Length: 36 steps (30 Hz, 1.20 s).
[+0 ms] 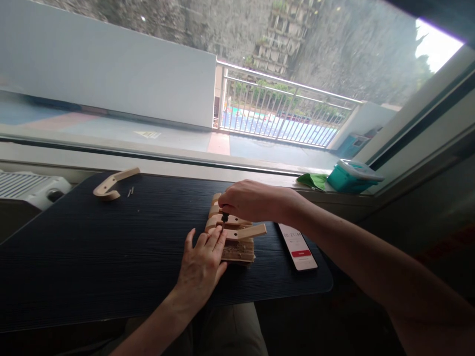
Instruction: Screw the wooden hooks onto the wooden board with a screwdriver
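Observation:
My right hand (243, 198) is closed around the dark handle of a screwdriver (224, 216), held upright with its shaft pointing down. Below it, a pale wooden hook (247, 232) with a dark hole lies across a rough wooden board (237, 252). My left hand (202, 264) grips the curved end of this hook, fingertips pressed beside the screwdriver's tip and thumb by the board's near edge. Whatever the tip meets is hidden by the fingers. More wooden hooks (213, 211) sit in a row on the board's far part, partly covered by my right hand.
A loose wooden hook (107, 188) and small screws (130, 192) lie at the far left of the dark table (111, 257). A phone (298, 247) showing a timer rests right of the board. On the windowsill are a green cloth (311, 181) and a teal box (351, 177).

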Tool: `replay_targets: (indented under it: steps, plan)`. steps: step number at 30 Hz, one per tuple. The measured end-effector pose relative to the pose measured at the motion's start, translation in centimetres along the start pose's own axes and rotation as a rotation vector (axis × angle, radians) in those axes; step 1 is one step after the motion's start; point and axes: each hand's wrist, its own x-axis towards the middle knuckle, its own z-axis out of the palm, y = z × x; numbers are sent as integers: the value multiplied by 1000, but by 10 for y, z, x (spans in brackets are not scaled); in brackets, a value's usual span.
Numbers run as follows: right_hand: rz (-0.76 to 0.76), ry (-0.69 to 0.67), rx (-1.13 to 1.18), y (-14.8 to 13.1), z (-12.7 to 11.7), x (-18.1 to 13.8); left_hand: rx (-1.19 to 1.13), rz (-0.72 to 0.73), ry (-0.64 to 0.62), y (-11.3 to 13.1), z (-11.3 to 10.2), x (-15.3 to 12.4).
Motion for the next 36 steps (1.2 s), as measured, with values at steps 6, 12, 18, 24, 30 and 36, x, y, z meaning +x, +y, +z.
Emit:
replay_targets:
  steps: [6,12,18,24,30,36]
  plan:
    - [54,0,-6,-3,0,-2,-3,1,-4,0,0,-1]
    - [-2,14,30,-3,-6,-9,3,-2,-10,0,1,-1]
    - [-31,49,12,-1,-1,-6,10,-2,-7,-1,2,0]
    - [25,48,20,2,4,-4,5,-5,-11,0,1,0]
    - [49,60,41,-1,0,-5,4,3,-3,0,1,-1]
    - [-3,47,3,-4,-5,-7,12,-2,3,0,1,-1]
